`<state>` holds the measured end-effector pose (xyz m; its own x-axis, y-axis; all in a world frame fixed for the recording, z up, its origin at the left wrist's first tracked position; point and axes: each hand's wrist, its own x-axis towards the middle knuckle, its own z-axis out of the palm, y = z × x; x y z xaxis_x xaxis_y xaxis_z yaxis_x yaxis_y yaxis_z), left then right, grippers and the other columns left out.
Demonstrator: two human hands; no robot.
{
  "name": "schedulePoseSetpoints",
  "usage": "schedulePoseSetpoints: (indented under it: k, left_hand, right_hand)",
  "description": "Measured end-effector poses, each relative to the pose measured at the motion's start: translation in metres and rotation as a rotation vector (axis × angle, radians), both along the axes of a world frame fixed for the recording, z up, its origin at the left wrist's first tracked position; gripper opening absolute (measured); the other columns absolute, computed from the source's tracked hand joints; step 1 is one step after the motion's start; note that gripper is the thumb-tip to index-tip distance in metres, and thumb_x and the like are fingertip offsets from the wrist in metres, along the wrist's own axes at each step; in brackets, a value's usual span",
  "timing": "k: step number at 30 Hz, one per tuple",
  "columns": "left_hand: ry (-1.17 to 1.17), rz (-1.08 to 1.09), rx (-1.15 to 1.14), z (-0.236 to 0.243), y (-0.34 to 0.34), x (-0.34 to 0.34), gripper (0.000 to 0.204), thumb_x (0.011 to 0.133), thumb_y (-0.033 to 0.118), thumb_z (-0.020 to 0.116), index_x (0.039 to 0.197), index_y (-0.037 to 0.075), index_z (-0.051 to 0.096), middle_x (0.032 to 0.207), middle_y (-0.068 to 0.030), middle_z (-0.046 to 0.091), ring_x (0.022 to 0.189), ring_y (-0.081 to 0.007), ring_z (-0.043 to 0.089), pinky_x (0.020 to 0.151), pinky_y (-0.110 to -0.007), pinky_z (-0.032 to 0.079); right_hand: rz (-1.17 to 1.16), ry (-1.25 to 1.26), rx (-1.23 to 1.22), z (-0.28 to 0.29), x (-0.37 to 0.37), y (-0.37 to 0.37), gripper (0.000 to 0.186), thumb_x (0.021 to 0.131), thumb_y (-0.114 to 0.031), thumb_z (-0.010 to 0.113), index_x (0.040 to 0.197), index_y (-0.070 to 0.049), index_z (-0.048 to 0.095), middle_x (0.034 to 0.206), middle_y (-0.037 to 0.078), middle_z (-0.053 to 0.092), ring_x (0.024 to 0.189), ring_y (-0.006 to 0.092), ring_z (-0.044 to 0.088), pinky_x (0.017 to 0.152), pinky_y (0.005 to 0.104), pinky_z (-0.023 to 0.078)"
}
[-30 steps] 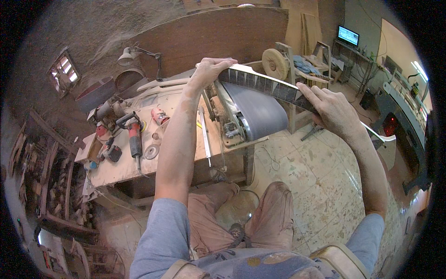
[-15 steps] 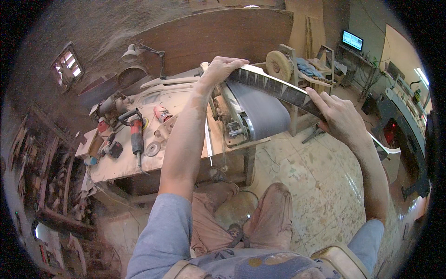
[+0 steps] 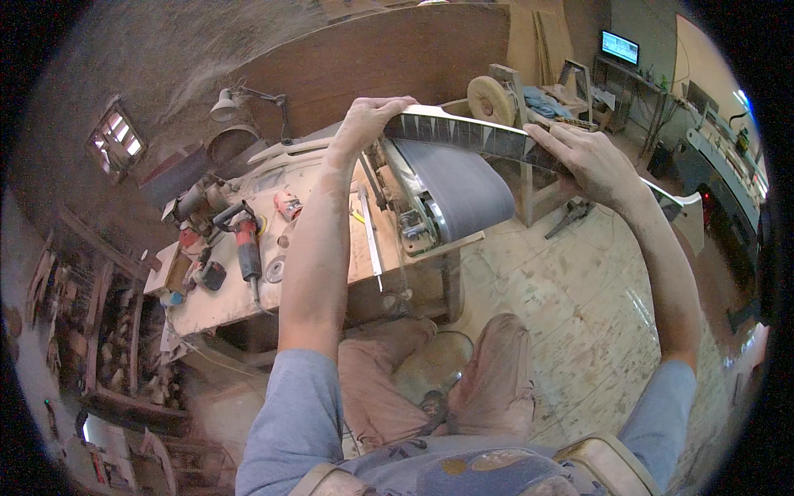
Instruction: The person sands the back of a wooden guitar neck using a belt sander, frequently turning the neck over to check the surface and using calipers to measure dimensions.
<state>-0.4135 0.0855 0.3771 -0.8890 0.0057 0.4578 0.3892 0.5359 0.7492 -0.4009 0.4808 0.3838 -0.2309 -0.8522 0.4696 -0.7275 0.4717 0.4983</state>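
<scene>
Out in front of me, both hands hold a long, curved strip (image 3: 488, 142) with a white upper edge and a dark face bearing pale triangles. My left hand (image 3: 362, 128) is closed around its left end. My right hand (image 3: 594, 165) grips it farther right, fingers over the upper edge, and a white curved end sticks out beyond my right forearm. Just below the strip is a belt sander (image 3: 467, 198) with a wide grey belt, blurred as if running. Whether the strip touches the belt, I cannot tell.
The sander sits at the right end of a wooden workbench (image 3: 217, 312). Left on the bench lie a red-and-black angle grinder (image 3: 247, 240), a cordless drill (image 3: 208, 274) and a loose disc (image 3: 276, 269). A desk lamp (image 3: 225, 106) stands behind. A round padded wheel (image 3: 491, 101) is beyond the sander.
Both hands and the strip have shifted slightly left in the picture, and the strip lies a little flatter. The view has also moved somewhat. Both hands keep their grip.
</scene>
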Motion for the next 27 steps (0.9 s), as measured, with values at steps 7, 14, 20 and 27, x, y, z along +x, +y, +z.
schedulePoseSetpoints:
  k: [7, 14, 20, 27]
  left_hand:
    - [0.006, -0.011, -0.045, 0.003, -0.010, 0.004, 0.037, 0.100, 0.030, 0.064, 0.121, 0.002, 0.074, 0.116, -0.0105, 0.076, 0.105, -0.0173, 0.069, 0.096, -0.031, 0.052]
    - [-0.073, 0.047, -0.045, 0.014, 0.007, 0.006, 0.030, 0.097, 0.025, 0.066, 0.113, 0.003, 0.078, 0.105, -0.0084, 0.077, 0.095, -0.0152, 0.070, 0.089, -0.029, 0.054]
    - [-0.085, -0.006, -0.071, 0.007, 0.003, -0.020, 0.031, 0.096, 0.032, 0.066, 0.113, 0.011, 0.080, 0.103, -0.0077, 0.078, 0.093, -0.0158, 0.071, 0.087, -0.032, 0.055]
    - [-0.099, 0.057, -0.149, 0.011, 0.008, -0.022, 0.034, 0.093, 0.036, 0.068, 0.115, 0.013, 0.080, 0.108, -0.0090, 0.078, 0.098, -0.0196, 0.072, 0.091, -0.033, 0.054]
  right_hand:
    - [-0.004, -0.011, 0.018, -0.001, -0.007, -0.004, 0.066, 0.085, -0.007, 0.062, 0.148, -0.009, 0.043, 0.102, 0.009, 0.062, 0.097, 0.0276, 0.069, 0.079, 0.0397, 0.059]
    - [-0.063, -0.004, 0.039, -0.006, 0.008, -0.009, 0.064, 0.087, -0.009, 0.061, 0.148, -0.004, 0.042, 0.100, 0.011, 0.062, 0.089, 0.0275, 0.071, 0.073, 0.0389, 0.060]
    - [-0.160, -0.060, 0.045, 0.001, 0.039, -0.013, 0.064, 0.087, -0.008, 0.063, 0.146, 0.001, 0.044, 0.101, 0.014, 0.063, 0.086, 0.0292, 0.072, 0.073, 0.0390, 0.060]
    - [-0.222, -0.144, 0.033, 0.006, 0.056, -0.019, 0.069, 0.082, -0.007, 0.070, 0.146, 0.002, 0.044, 0.104, 0.016, 0.064, 0.086, 0.0314, 0.072, 0.076, 0.0400, 0.060]
